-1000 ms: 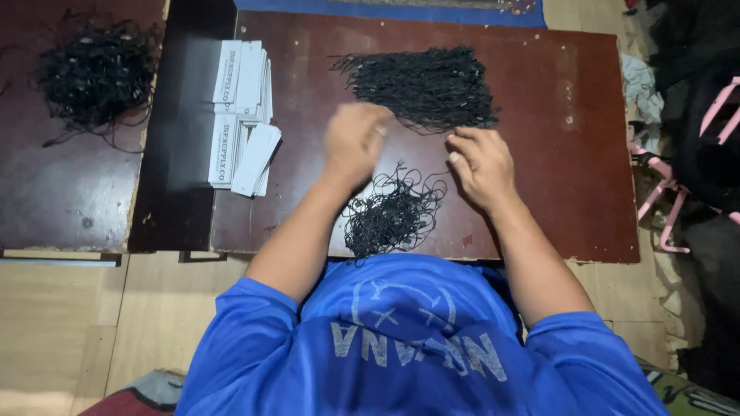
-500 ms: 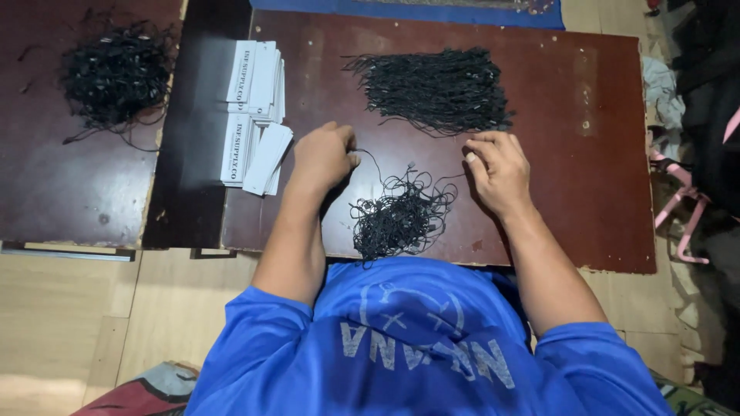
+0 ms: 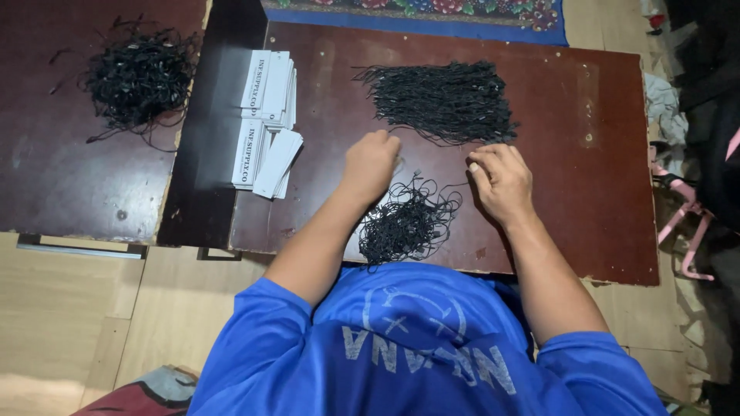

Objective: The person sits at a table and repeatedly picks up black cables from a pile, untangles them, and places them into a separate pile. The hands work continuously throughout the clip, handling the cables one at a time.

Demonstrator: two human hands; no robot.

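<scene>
My left hand is curled closed on the dark red-brown board, just above a loose tangle of black strings. My right hand rests to the right of that tangle with fingertips pinched together. Thin strands rise from the tangle toward both hands, and each seems to pinch one. A neat, straightened bundle of black strings lies just beyond both hands. My blue shirt hides the board's near edge.
A stack of white paper tags lies left of my left hand, partly fanned out. A second tangled heap of black strings sits on the separate dark board at far left. A pink frame and dark cloth lie at the right.
My left hand dropped to the left side of the tangle, then came back up toward the straight bundle. My right hand stayed nearly in place.
</scene>
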